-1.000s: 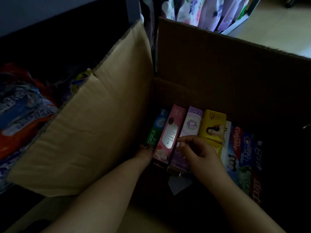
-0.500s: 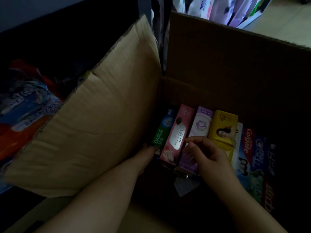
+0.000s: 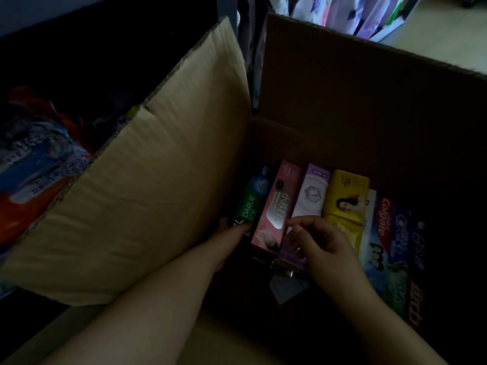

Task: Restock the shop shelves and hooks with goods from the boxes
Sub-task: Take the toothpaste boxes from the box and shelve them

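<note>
Head view: dim light, looking down into an open brown corrugated cardboard box (image 3: 342,106) with its flaps raised.
Row of goods: long printed cartons lie side by side on the box floor, long axes running from me toward the far wall, slightly fanned.
Green carton: the green-and-blue Darlie toothpaste carton (image 3: 254,198) is leftmost, against the left wall, its lettering reading along its length.
Pink carton: the pink toothpaste carton (image 3: 276,206) lies just beside it, its far end pointing up and a little right.
Purple carton: the pale purple carton with a hexagon mark (image 3: 309,196) sits next, parallel to the pink one.
Yellow pack: the yellow pack printed with a picture of a person (image 3: 345,201) is shorter and lies to the right.
Red and blue cartons: the red Colgate carton (image 3: 383,219) and the blue cartons (image 3: 403,238) beyond it fade into shadow at the right.
My left hand: my left hand (image 3: 232,233) reaches down by the left wall, fingertips touching the near end of the green carton; I cannot tell whether they grip it.
My right hand: my right hand (image 3: 319,241) is over the near end of the purple carton, fingers curled, thumb and forefinger close together; whether they pinch it is unclear.
Left flap: the pale cardboard flap (image 3: 158,193) leans outward over my left arm.
Surroundings: red-and-blue plastic packets (image 3: 34,164) lie left of the box; hanging floral packs (image 3: 342,11) and pale floor (image 3: 448,40) show beyond it.
</note>
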A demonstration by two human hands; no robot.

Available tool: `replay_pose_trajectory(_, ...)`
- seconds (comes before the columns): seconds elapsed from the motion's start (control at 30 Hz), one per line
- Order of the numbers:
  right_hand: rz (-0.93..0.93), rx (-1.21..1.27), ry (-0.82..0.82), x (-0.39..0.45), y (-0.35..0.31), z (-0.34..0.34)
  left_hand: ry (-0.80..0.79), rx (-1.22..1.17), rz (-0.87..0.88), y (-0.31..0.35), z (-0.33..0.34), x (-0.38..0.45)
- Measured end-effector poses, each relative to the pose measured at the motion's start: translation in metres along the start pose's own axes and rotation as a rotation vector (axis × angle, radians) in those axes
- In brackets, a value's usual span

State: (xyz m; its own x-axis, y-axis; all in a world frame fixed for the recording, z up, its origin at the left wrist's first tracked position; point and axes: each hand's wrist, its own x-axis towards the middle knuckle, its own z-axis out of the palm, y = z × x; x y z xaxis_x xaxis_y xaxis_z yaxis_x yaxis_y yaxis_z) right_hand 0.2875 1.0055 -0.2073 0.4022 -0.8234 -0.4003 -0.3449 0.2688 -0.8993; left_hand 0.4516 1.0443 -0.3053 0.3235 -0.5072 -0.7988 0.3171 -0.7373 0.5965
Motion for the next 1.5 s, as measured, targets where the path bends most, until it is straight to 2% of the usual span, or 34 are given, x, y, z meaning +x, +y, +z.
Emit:
replay_pose_trajectory(0.33,0.044,-0.009,0.021,-0.005,-0.004,-0.007,0.012,0.035,-0.160,0.032,-0.003,-0.056)
replay_pose_trajectory(0.5,0.083,-0.138,-0.040,-0.008,-0.011,-0.012,-0.024,-0.032,-0.228,0.035,-0.014,-0.106)
replay_pose_trajectory(0.63,0.160,-0.230,-0.103,-0.012,-0.023,-0.014,-0.097,-0.154,-0.199,0.039,-0.026,-0.153)
replay_pose_trajectory(0.7,0.249,-0.161,-0.125,-0.018,-0.035,-0.011,-0.159,-0.213,-0.159,0.044,-0.030,-0.172)
replay_pose_trajectory(0.77,0.328,0.031,-0.163,-0.025,-0.051,-0.005,-0.247,-0.252,-0.106,0.049,-0.030,-0.187)
replay_pose_trajectory(0.9,0.273,0.287,-0.212,-0.042,-0.094,0.005,-0.391,-0.233,-0.023,0.063,-0.022,-0.206)
replay_pose_trajectory(1.0,0.209,0.381,-0.128,-0.058,-0.134,0.000,-0.361,-0.175,0.041,0.088,-0.017,-0.230)
replay_pose_trajectory(1.07,0.189,0.405,-0.054,-0.075,-0.167,-0.006,-0.310,-0.126,0.082,0.105,-0.021,-0.254)
replay_pose_trajectory(1.13,0.165,0.408,-0.025,-0.094,-0.207,-0.012,-0.337,-0.122,0.109,0.130,-0.031,-0.291)
replay_pose_trajectory(1.23,0.150,0.441,-0.072,-0.123,-0.274,-0.020,-0.340,-0.215,0.061,0.169,-0.048,-0.345)
replay_pose_trajectory(1.37,0.124,0.407,-0.156,-0.164,-0.360,-0.028,-0.361,-0.180,0.292,0.211,-0.070,-0.419)
replay_pose_trajectory(1.43,0.089,0.359,-0.189,-0.188,-0.405,-0.031,-0.412,-0.236,0.296,0.241,-0.079,-0.460)
replay_pose_trajectory(1.5,0.091,0.348,-0.178,-0.213,-0.447,-0.033,-0.398,-0.305,0.274,0.275,-0.081,-0.505)
